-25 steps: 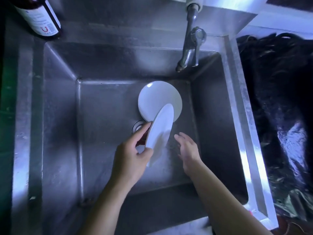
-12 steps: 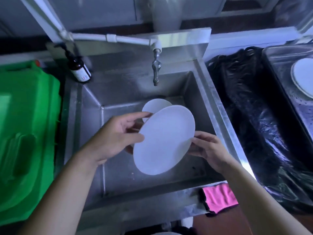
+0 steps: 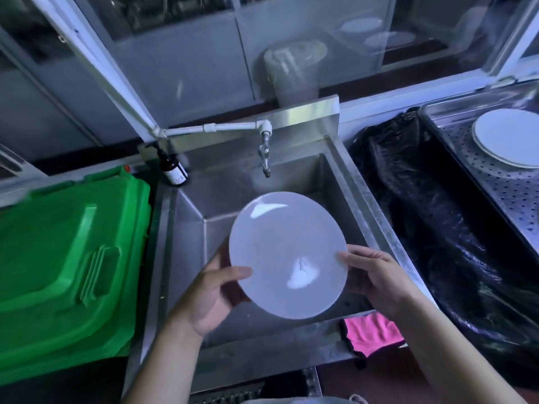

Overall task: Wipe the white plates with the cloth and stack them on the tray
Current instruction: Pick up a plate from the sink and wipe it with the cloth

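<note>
- Steel sink (image 3: 186, 258), one tap (image 3: 264, 158), one green bin (image 3: 64, 258).
- Two white plates: held plate (image 3: 287, 255) above sink, in both grips, left hand (image 3: 210, 295) and right hand (image 3: 376, 281); stacked plate (image 3: 507, 135) on one tray (image 3: 490, 193).
- One pink cloth (image 3: 370, 332) on sink's front edge.

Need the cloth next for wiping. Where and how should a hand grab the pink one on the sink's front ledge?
Probably pinch the pink cloth at its bunched upper fold, coming from above with the right hand. It lies limp on the sink ledge and droops over the front edge, so a top pinch should lift it free.
</note>
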Demonstrator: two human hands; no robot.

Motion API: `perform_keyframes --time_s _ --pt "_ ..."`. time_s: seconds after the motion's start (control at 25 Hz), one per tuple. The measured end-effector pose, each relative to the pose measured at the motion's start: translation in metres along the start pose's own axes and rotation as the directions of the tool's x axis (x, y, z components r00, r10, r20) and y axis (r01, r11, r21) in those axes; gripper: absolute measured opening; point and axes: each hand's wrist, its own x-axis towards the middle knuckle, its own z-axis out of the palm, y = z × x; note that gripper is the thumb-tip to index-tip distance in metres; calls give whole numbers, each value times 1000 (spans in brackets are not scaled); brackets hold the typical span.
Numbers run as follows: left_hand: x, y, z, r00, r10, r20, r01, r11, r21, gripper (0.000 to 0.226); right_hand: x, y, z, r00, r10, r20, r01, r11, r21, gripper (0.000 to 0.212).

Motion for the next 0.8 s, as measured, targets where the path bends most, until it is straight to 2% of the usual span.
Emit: perform_keyframes --time_s 0.08,0.2,0.48,0.68,0.72,0.76,0.8 --pt "-12 -20 7 998 46 -31 -48 997 -63 76 -9 -1 1 1000 8 7 -8 1000 -10 18" --pt "-24 -31 10 994 83 -65 -87 994 -71 77 -15 -5 1 1000 21 1 -20 999 -31 18" --pt "-42 -50 28 984 95 -149 -116 983 -143 70 -22 -2 6 997 65 -39 -64 998 15 17" --pt "-53 -65 38 966 48 -254 -90 984 -154 68 -28 13 -2 994 106 -1 -106 994 2 17" --pt "-55 -69 40 958 40 -283 -88 983 -159 68 -27 18 -7 997 69 -32 -71 995 -65 19" --pt "-57 -72 40 951 35 -308 -89 982 -165 67 -26 24 -14 995 -20 -100 -5 969 -245 22" --pt "-60 -75 40 946 32 -324 -90 982 -166 65 -25 33 -26 973 -172 -154 61 834 -548 26"
